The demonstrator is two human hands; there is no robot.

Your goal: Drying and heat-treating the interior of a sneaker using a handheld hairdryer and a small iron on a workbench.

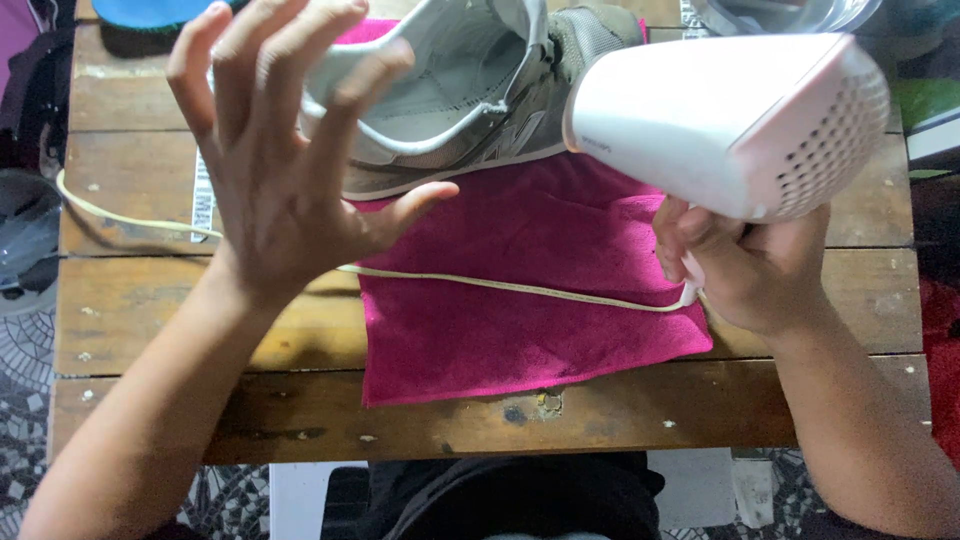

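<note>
Nearest us, our right hand (745, 265) grips the handle of a white and pink hair dryer (725, 125), its cord (500, 285) trailing left across a magenta towel (520, 300) on the wooden counter (140, 310). Our left hand (275, 165) hovers open, fingers spread, holding nothing. Beyond it a grey sneaker (470, 90) lies lengthwise, left of the dryer's nozzle.

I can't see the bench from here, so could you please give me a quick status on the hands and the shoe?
Right hand gripping white hair dryer. Left hand open, raised over grey shoe. Shoe on pink towel; cord across it.
</note>
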